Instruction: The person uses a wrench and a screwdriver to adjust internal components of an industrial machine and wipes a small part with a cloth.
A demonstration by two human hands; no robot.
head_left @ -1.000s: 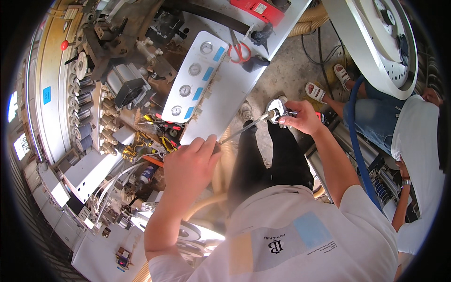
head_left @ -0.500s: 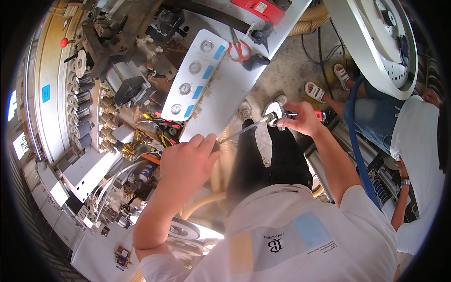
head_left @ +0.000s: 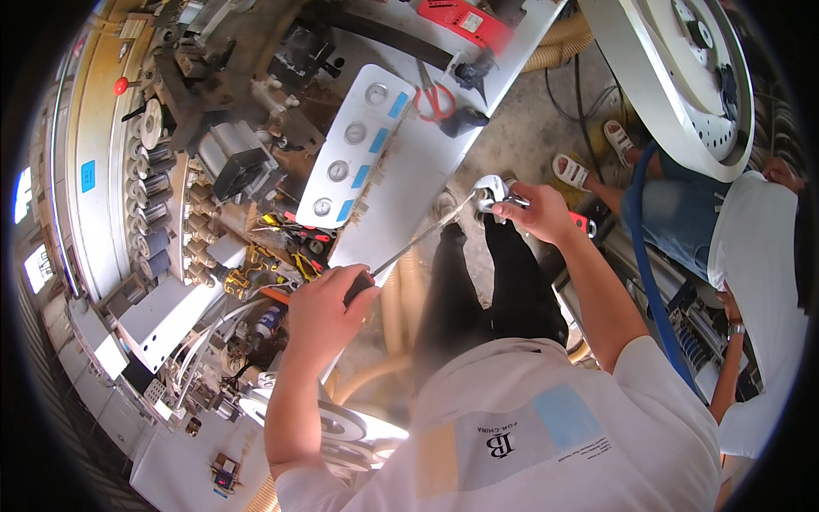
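Observation:
My left hand is closed around the dark handle of a long thin-shafted tool, perhaps a screwdriver or a file. Its shaft slants up and away to the right, and the tip reaches the jaws of an adjustable wrench. Whether the tip touches the jaws I cannot tell. My right hand grips this wrench just behind its silver head. The red end of the wrench's handle sticks out past the hand. Both tools are held in the air above my legs, beside the machine table.
On the white table lie red-handled scissors and a red box-like part. A white gauge panel stands left of them. Loose tools and a yellow drill fill the left. Another person is at the right, near a blue hose.
My left hand has moved down and left with the thin-shafted tool, whose tip now lies higher at the wrench jaws. My right hand has shifted slightly left, and the wrench head has turned.

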